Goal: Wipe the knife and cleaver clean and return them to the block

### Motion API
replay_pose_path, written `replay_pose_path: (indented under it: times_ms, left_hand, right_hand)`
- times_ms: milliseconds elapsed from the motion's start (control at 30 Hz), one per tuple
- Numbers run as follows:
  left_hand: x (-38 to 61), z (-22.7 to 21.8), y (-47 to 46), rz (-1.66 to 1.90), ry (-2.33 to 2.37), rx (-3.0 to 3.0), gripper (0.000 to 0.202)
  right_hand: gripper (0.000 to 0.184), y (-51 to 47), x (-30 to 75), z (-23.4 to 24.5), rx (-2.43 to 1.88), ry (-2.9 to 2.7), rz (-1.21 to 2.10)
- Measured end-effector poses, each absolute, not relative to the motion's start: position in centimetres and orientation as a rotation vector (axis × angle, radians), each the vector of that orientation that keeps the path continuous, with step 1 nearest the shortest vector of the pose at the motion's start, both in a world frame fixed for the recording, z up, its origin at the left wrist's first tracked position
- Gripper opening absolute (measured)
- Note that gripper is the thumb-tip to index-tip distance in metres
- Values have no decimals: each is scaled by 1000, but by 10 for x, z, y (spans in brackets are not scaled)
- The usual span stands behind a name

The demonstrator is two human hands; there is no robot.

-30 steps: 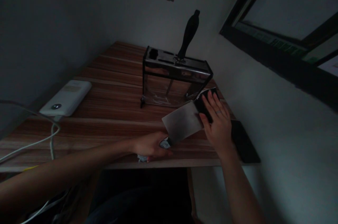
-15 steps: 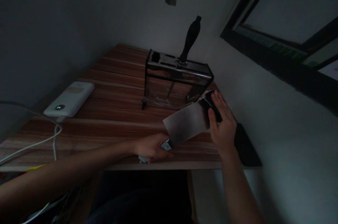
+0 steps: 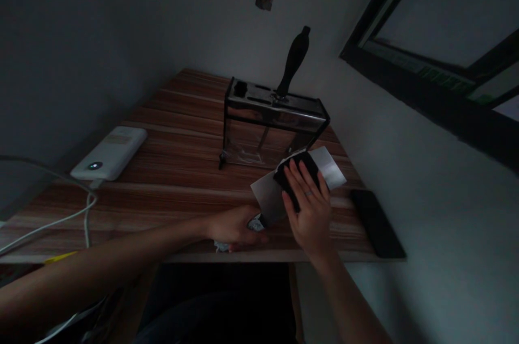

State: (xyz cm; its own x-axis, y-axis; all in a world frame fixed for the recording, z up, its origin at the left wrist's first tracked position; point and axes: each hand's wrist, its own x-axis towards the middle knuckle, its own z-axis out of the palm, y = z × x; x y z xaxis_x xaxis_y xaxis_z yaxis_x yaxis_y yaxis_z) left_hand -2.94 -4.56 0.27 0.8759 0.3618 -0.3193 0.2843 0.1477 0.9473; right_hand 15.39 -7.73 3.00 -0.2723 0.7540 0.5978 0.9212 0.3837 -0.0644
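My left hand (image 3: 235, 226) is wrapped round the pale patterned handle of a cleaver (image 3: 330, 168), near the front edge of the table. The broad blade lies tilted up to the right, its shiny far end bare. With my right hand (image 3: 310, 206) I press a folded black cloth (image 3: 292, 184) flat over the middle of the blade. Behind the blade stands a knife block (image 3: 279, 108) with clear sides and a metal top. Upright in one of its slots is a knife with a black handle (image 3: 295, 60).
A white power bank (image 3: 111, 153) with a lit display lies at the left, a white cable (image 3: 88, 209) running from it. A black phone (image 3: 377, 223) rests at the table's right edge. Wood-grain table (image 3: 174, 133) meets walls at the back and right.
My right hand has slid the black cloth down the blade, from its far end towards the handle, baring the tip end. My left hand keeps its hold on the cleaver.
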Motion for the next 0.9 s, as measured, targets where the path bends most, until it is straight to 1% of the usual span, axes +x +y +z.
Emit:
replay_pose_path:
  times_ms: [167,367,467,533,700,900]
  left_hand:
    - [-28,-3,-46,116,522,1451,19]
    - [-28,-14,-45,147,554,1537,6]
    - [-31,-17,-45,92,607,1636,20]
    - [-32,-19,-45,60,643,1678,24]
    - [-33,-19,-45,67,615,1673,28]
    - [-33,-19,-45,40,591,1686,26]
  right_hand:
    - [45,-88,131,20,-1413,-2176,-299]
    - [42,-100,113,10,-1343,-2203,-210]
    - [42,-106,102,4,-1340,-2189,-184]
    - [43,-109,95,1,-1341,-2168,-178]
    - [44,-111,91,-2,-1353,-2151,-169]
    - [44,-109,99,0,-1325,-2230,-176]
